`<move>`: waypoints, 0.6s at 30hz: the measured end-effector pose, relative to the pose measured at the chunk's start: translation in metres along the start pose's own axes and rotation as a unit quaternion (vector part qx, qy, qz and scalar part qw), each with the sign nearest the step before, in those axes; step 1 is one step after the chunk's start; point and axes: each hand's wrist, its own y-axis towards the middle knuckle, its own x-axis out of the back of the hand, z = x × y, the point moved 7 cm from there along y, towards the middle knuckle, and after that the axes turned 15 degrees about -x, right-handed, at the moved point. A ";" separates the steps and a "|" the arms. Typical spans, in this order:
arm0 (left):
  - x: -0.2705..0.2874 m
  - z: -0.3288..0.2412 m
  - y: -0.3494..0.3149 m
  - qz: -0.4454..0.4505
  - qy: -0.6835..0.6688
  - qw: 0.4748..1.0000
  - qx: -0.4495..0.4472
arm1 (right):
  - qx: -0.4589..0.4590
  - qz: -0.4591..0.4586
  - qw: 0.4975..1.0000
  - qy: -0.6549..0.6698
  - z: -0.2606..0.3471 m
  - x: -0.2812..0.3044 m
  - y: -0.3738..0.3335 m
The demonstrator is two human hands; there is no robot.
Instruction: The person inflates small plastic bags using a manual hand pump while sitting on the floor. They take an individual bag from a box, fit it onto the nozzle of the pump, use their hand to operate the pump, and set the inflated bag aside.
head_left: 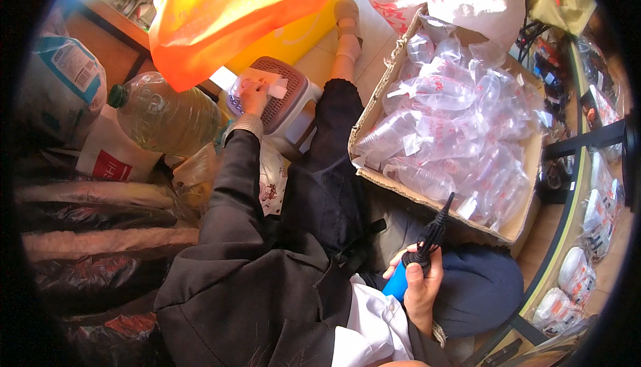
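Observation:
My left hand [252,94] is on top of a small stool [292,110] with a perforated brownish seat and pale sides. Its fingers are closed on a thin, see-through packet [275,86] with a white piece at one side; finer detail is too small to tell. Close to my lap, my right hand [422,290] wraps round a blue handheld tool [396,283]. A black cord [427,237] is bundled at the tool's upper end, its thin tip pointing toward the box. Most of the blue body hides behind my fingers and white shirt.
An open cardboard box [364,130] full of clear plastic packets stands to the right. Orange [227,20] and white [461,0] bags hang at the far side. A large clear bottle [167,113] and wrapped bundles [100,220] crowd the left; a shelf rack [574,143] edges the right.

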 end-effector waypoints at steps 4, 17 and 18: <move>0.009 0.051 0.008 -0.043 -0.061 0.996 0.049 | -0.006 0.007 1.000 0.004 -0.001 -0.004 0.000; 0.140 -0.389 -0.096 0.340 -0.539 0.708 -0.303 | 0.078 0.035 0.996 -0.027 0.025 -0.002 -0.003; 0.138 -0.409 -0.115 0.392 -0.539 0.678 -0.311 | 0.086 0.046 0.995 -0.020 0.030 -0.003 -0.007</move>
